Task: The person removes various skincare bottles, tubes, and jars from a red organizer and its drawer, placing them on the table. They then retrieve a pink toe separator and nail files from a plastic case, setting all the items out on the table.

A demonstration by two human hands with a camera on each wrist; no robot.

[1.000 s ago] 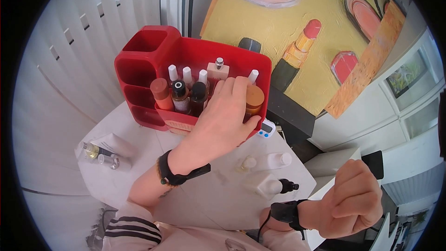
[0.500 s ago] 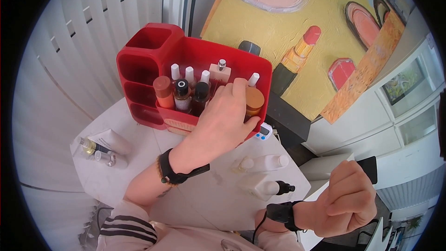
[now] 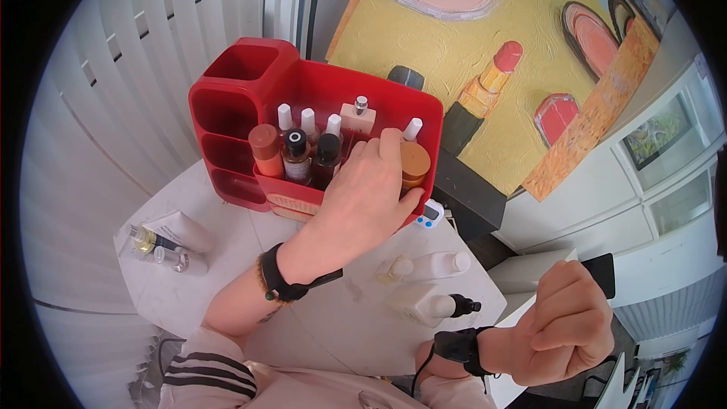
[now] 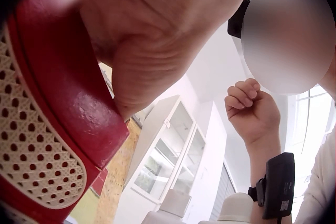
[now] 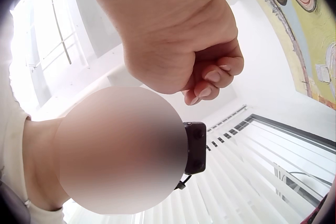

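Observation:
My left hand [image 3: 365,189] reaches over the front wall of the red organizer [image 3: 360,76]. Its index finger and thumb lie curled round the left side of a brown-lidded jar [image 3: 414,163]; the other fingertips are hidden. Left of the hand stand black-capped bottles [image 3: 297,163], an orange-capped tube [image 3: 265,153], white-capped bottles [image 3: 308,121] and a pink square bottle [image 3: 358,117]. In the left wrist view, the hand [image 4: 157,29] is over the red wall [image 4: 79,92]. My right hand [image 3: 566,326] is raised at the right with curled fingers, holding nothing; the right wrist view shows this fist [image 5: 184,45].
Tubes and small bottles [image 3: 178,246] lie at the left of the white table [image 3: 303,333]. White bottles [image 3: 435,265], one with a black top [image 3: 464,305], lie at the right. A small white timer [image 3: 430,213] and black box [image 3: 473,201] are beside the organizer. A painting [image 3: 485,53] stands behind.
The head view has shifted slightly since the earliest frame. The left hand keeps its place at the jar, and the right hand remains a raised fist.

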